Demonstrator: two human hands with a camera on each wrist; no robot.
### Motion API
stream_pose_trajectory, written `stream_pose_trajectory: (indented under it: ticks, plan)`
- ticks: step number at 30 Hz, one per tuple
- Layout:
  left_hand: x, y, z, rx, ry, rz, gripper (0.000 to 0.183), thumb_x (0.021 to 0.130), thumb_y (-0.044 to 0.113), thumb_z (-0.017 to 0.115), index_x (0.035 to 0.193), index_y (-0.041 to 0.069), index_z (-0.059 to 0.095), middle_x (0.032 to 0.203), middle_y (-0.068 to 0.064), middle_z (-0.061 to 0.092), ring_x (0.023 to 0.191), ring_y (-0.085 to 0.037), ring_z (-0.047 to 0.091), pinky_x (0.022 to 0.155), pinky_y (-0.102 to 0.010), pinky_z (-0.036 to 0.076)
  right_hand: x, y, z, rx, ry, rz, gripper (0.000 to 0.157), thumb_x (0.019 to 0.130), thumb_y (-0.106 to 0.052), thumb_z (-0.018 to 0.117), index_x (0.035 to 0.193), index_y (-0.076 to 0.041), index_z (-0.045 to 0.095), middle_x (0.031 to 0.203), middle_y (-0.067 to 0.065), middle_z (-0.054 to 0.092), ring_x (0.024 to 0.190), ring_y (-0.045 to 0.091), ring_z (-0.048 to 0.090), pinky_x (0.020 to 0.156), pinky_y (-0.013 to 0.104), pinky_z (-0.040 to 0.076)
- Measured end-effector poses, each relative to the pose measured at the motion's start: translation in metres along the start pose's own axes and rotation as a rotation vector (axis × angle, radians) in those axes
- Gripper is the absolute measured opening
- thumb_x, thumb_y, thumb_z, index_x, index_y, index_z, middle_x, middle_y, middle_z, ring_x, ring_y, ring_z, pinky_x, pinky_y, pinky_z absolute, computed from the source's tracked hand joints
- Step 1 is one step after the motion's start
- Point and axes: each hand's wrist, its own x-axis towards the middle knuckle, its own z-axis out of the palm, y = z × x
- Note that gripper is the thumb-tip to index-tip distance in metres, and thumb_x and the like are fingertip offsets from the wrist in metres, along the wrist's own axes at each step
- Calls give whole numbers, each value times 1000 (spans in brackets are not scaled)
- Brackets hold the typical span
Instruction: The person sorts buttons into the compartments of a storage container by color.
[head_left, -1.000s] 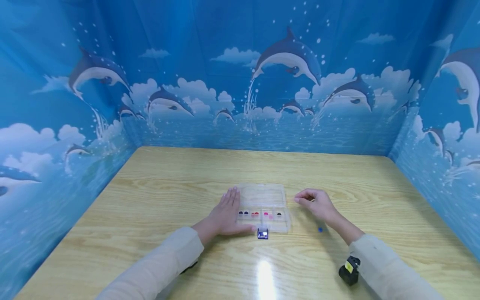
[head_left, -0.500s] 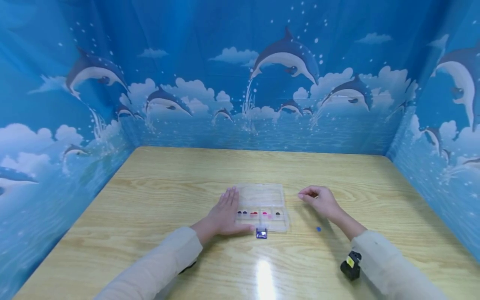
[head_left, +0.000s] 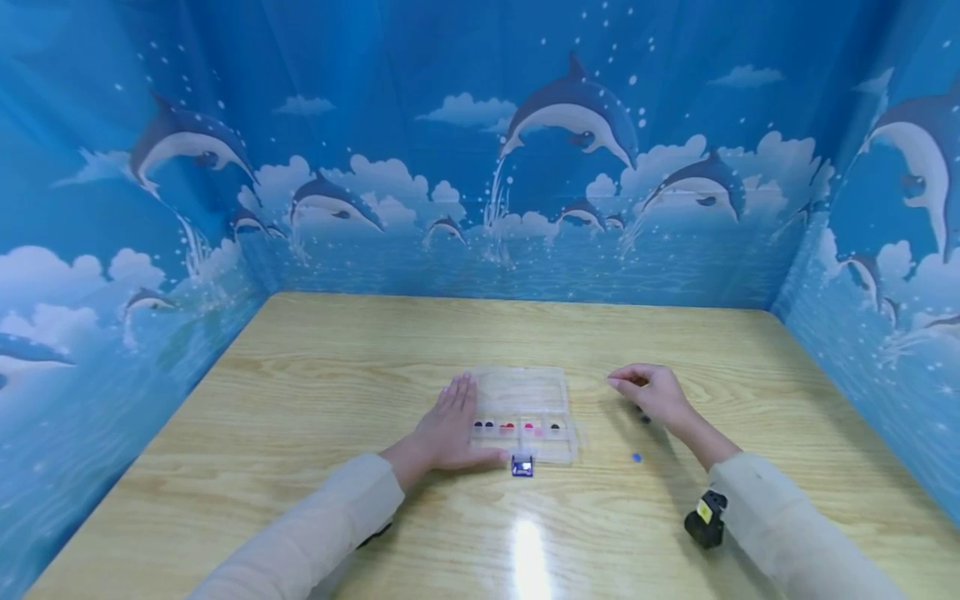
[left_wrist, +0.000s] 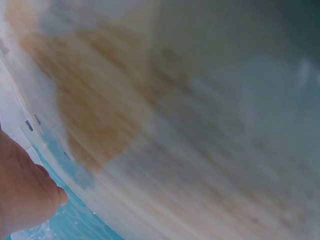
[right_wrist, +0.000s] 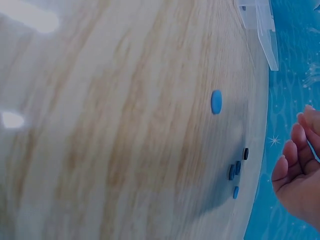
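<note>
R hand (head_left: 660, 395) shifted R, farther from clr box (head_left: 552, 452).

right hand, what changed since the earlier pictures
The right hand has moved right and slightly up in the head view, away from the open clear box, revealing small dark pieces. No grasp or release shows. The left hand, box and blue disc stayed put.

Blue dolphin backdrop (head_left: 420, 158); woodgrain table (head_left: 360, 342); white glare (head_left: 529, 554)
</note>
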Motion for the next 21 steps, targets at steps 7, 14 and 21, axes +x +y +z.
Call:
stream_pose_trajectory:
  ticks: [7, 14, 21]
  plan:
    - [-1, 0, -1, -4, -3, 0, 115, 77, 75, 47, 147, -5, 2, 154, -21, -4, 144, -34, -1, 119, -41, 8, 3, 9, -3, 28, 22, 12, 30, 90, -18, 61, 109, 5, 65, 92, 18, 69, 75, 12, 60, 58, 20, 47]
    - [-1, 0, -1, -5, -4, -1, 115, 77, 75, 47, 146, -6, 3, 154, -21, -4, 144, -34, -1, 119, -41, 8, 5, 16, -6, 11, 40, 26, 31, 89, -17, 62, 111, 4, 64, 99, 18, 68, 74, 4, 54, 61, 18, 47]
    - [0, 0, 0, 5, -3, -1, 115, 77, 75, 47, 146, -6, 3, 154, -22, -3, 144, -34, -1, 119, -41, 8, 7, 26, -9, -3, 38, 38, 33, 89, -19, 63, 114, 3, 64, 101, 20, 66, 74, 4, 53, 60, 17, 46]
